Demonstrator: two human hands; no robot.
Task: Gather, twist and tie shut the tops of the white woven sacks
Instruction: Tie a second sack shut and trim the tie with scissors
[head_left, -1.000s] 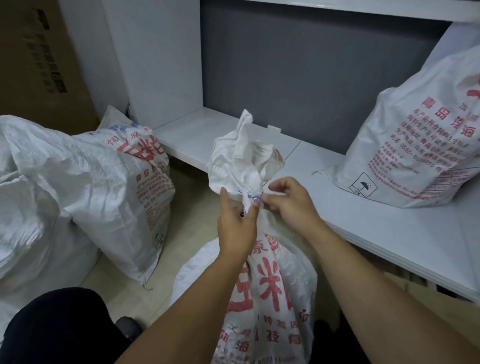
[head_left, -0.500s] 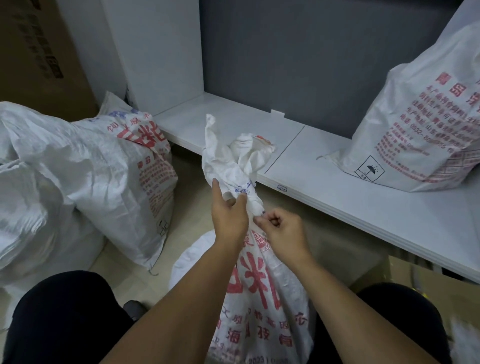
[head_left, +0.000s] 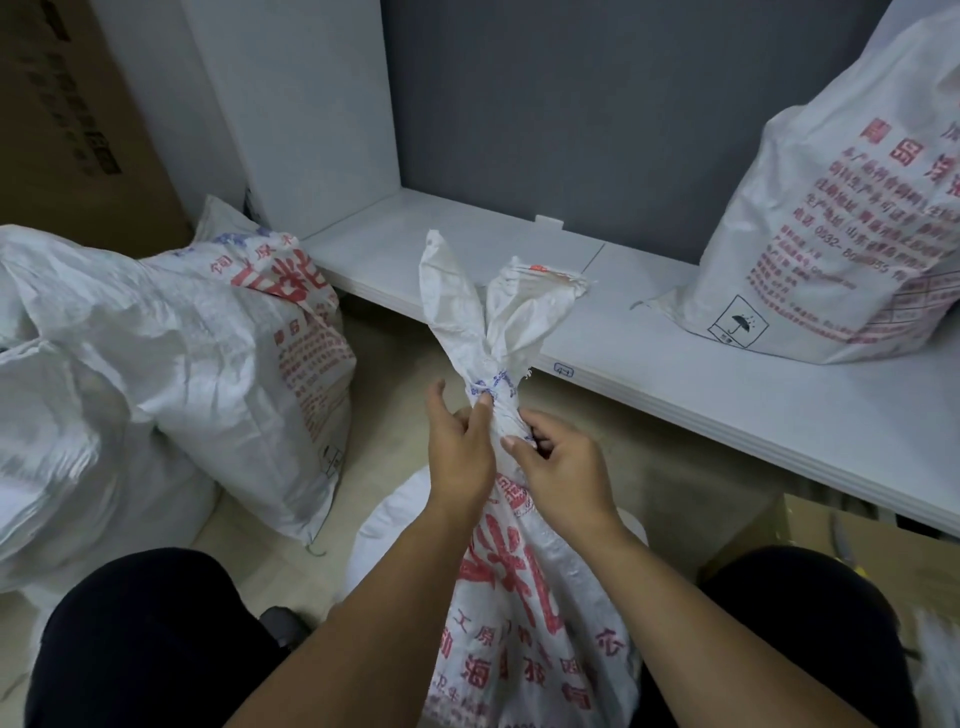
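Two sets of fingers (head_left: 482, 404) — left hand (head_left: 460, 449), right hand (head_left: 566, 470) — pinch sack (head_left: 519, 597) neck; tie (head_left: 496, 378) half-hidden.

White shelf (head_left: 727, 431), one sack (head_left: 857, 208), seemingly upright

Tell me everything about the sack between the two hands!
The sack looks like white woven plastic with big red print. It stands upright between the person's knees. Its top is gathered into a twisted neck, wound with a blue-and-white tie, and the loose ends fan out above like ears. The left hand pinches at the tie; the right hand grips the neck just below.
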